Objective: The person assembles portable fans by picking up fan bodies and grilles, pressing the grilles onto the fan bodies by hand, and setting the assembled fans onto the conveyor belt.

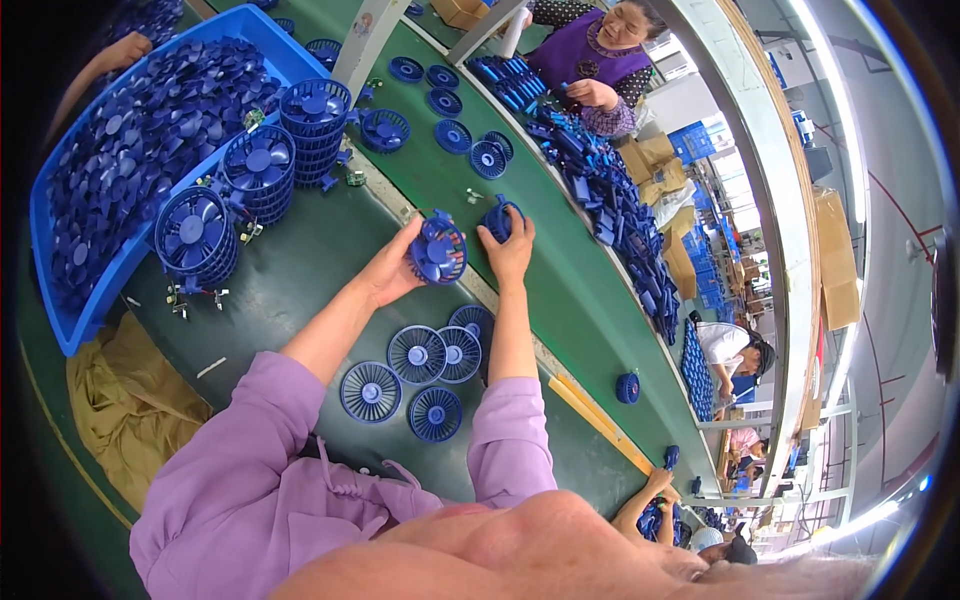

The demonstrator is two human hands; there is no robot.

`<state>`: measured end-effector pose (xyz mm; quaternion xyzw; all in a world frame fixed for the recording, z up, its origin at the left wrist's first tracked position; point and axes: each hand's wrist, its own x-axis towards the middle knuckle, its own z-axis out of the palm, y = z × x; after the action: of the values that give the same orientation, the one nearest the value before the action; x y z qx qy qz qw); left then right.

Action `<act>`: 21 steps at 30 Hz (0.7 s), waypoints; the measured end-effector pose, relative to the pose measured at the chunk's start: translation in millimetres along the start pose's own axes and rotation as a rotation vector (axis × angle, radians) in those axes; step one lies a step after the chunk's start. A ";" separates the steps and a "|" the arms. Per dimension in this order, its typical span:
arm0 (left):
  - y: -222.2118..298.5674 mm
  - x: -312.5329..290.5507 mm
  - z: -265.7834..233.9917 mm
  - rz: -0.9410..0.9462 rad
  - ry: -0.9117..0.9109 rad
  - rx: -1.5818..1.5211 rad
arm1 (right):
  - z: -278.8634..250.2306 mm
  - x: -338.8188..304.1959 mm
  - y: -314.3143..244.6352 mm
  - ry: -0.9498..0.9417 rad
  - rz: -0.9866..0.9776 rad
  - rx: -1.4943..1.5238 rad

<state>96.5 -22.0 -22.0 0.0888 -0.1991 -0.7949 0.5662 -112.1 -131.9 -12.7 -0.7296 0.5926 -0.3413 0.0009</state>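
My left hand (390, 270) grips a small blue fan housing (438, 252), its bladed wheel facing up inside the round slatted rim. Over the green conveyor belt (575, 310), my right hand (510, 252) has its fingers curled round another blue fan part (502, 214), most of which they cover. Below my hands several round blue grille covers (416, 354) lie on the dark table, some overlapping. Left of my left hand stand stacks of blue fan housings (258, 160) with blade wheels on top; small circuit boards and wires stick out from them.
A big blue bin (66, 318) full of blue fan blades stands at far left. More grilles (452, 136) lie along the belt. Wooden strips (600, 425) edge it at right. Across the belt, a person (600, 60) sits behind piled blue parts (610, 190). A metal post (368, 45) rises nearby.
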 end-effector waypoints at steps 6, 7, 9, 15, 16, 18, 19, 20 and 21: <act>52.7 -10.9 11.5 0.183 -0.169 -0.273 | 9.1 -10.9 -76.9 -0.097 -0.206 0.300; 59.8 -14.4 13.4 0.209 -0.224 -0.291 | 14.4 -16.8 -90.8 -0.154 -0.331 0.256; 70.3 -17.1 20.3 0.258 -0.320 -0.315 | 24.6 -30.8 -121.3 -0.235 -0.386 0.371; 77.8 -15.0 23.3 0.249 -0.334 -0.349 | 16.2 -43.1 -157.9 -0.776 -0.342 0.740; 82.8 -20.1 18.1 0.240 -0.339 -0.354 | 4.4 -34.2 -170.3 -0.757 -0.404 0.658; 77.3 -16.5 20.4 0.223 -0.346 -0.380 | -1.4 -4.2 -143.7 -0.931 -0.196 0.518; 78.1 -21.9 18.7 0.228 -0.252 -0.389 | -1.4 0.7 -146.4 -0.771 -0.210 0.632; 69.8 -15.7 25.4 0.202 -0.250 -0.374 | 5.1 14.3 -120.3 -0.594 -0.143 0.725; 58.5 -9.7 21.3 0.181 -0.252 -0.380 | 7.5 29.1 -96.0 -0.499 -0.123 0.623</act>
<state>142.6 -24.6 20.9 -0.1373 -0.1220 -0.7690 0.6123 -23.5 -131.5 35.0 -0.7890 0.3975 -0.3163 0.3456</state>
